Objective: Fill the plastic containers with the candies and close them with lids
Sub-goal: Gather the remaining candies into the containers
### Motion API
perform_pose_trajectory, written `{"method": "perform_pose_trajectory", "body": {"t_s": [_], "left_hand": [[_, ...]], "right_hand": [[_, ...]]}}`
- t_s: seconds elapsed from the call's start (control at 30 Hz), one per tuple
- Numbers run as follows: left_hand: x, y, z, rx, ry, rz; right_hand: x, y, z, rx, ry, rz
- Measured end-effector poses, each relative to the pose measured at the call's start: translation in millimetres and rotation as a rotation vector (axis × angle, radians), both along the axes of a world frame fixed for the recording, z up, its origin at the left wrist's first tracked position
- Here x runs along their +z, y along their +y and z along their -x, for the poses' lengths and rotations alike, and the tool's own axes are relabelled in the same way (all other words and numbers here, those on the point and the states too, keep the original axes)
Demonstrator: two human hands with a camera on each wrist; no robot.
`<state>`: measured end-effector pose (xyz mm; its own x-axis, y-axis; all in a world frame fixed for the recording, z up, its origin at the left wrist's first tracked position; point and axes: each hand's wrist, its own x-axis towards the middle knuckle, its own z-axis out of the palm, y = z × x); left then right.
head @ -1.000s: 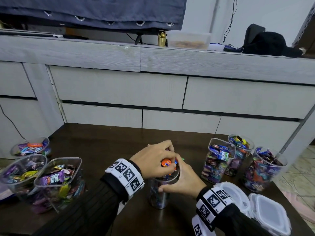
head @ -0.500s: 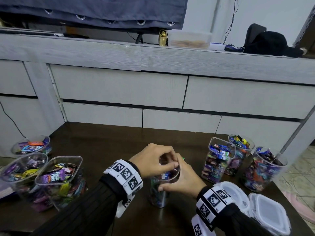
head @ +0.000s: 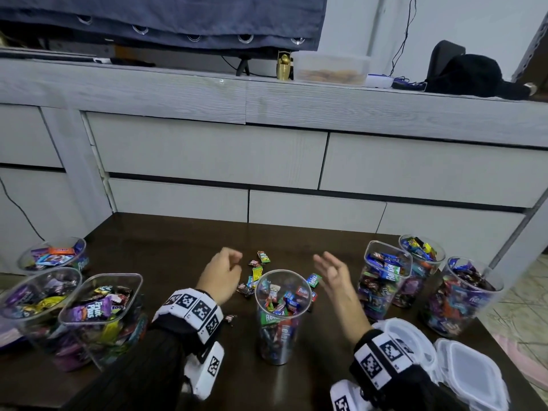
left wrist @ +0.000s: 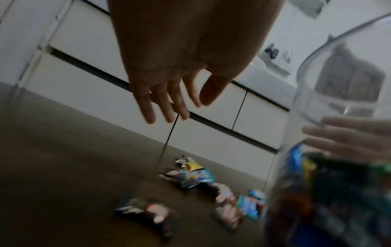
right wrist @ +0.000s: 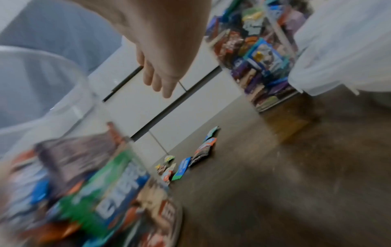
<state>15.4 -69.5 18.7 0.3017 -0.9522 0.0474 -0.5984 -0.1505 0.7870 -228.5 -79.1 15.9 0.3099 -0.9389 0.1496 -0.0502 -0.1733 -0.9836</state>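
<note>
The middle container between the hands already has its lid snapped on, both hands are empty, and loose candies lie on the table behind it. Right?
Not quite: the middle container has no lid; the head view shows its open rim and candies inside. Both the left hand and right hand are empty, and loose candies lie behind it.

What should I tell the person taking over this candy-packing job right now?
Left hand: loosely curled, holding nothing, left of the centre cup.
Right hand: open, empty, right of it.
Clear round plastic cup at table centre: partly filled, no lid.
Loose wrapped candies lie on the dark wooden table behind the cup.
Three tall clear containers on the right look full but are unlidded; translucent white lids are stacked at the near right.
Three candy tubs sit on the left.
Left: top up the cup, then lid all.
</note>
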Motion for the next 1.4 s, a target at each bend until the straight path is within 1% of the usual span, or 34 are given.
{"method": "perform_pose_trajectory", "body": {"t_s": [0.03, 0.07, 0.13, 0.17, 0.2, 0.27, 0.37, 0.43, 0.57, 0.63, 0.73, 0.77, 0.83, 0.9, 0.97, 1.03, 1.17, 1.27, 1.33, 1.4], "left_hand": [[-6, 3, -4, -0.026, -0.140, -0.139], [-13, 6, -5, -0.051, -0.264, -0.279], [-27, 15, -2, -0.093, -0.436, -0.494], [-35, 19, 1, -0.107, -0.489, -0.550], [-44, 23, 2, -0.117, -0.530, -0.576], [-61, 29, 3, -0.134, -0.604, -0.579], [-78, 27, -5, -0.154, -0.702, -0.565], [-81, 18, -14, -0.168, -0.730, -0.578], [-87, 1, -27, -0.247, -0.785, -0.570], [-88, -7, -28, -0.291, -0.809, -0.545], [-87, -25, -24, -0.360, -0.851, -0.481], [-85, -32, -23, -0.386, -0.872, -0.466], [-83, -47, -25, -0.432, -0.906, -0.473], [-81, -60, -29, -0.445, -0.925, -0.497], [-80, -72, -31, -0.468, -0.949, -0.492], [-79, -82, -27, -0.515, -0.951, -0.453], [-76, -99, -18, -0.612, -0.980, -0.352], [-70, -110, -16, -0.683, -0.996, -0.297], [-68, -115, -13, -0.724, -1.000, -0.280], [-68, -119, -9, -0.754, -1.002, -0.300]], "right_hand": [[-2, -7, 2, -0.082, 0.063, 0.005], [-6, -15, 4, -0.126, 0.193, 0.015], [-16, -30, 6, -0.096, 0.553, 0.021], [-21, -37, 5, -0.044, 0.715, 0.006], [-25, -43, 1, 0.011, 0.847, -0.011], [-33, -51, -7, 0.086, 1.043, -0.027], [-42, -58, -22, 0.098, 1.210, -0.033], [-49, -61, -31, 0.092, 1.293, -0.021], [-67, -64, -47, 0.100, 1.355, 0.002], [-74, -68, -53, 0.106, 1.338, 0.025], [-74, -79, -56, 0.149, 1.239, -0.002], [-75, -83, -55, 0.179, 1.261, 0.031], [-76, -88, -55, 0.208, 1.361, 0.144], [-76, -91, -57, 0.175, 1.379, 0.142], [-75, -94, -59, 0.170, 1.347, 0.093], [-70, -98, -60, 0.232, 1.301, 0.077], [-65, -101, -61, 0.380, 1.269, 0.131], [-63, -101, -60, 0.423, 1.252, 0.185], [-61, -99, -59, 0.450, 1.227, 0.200], [-57, -98, -63, 0.500, 1.226, 0.185]]}}
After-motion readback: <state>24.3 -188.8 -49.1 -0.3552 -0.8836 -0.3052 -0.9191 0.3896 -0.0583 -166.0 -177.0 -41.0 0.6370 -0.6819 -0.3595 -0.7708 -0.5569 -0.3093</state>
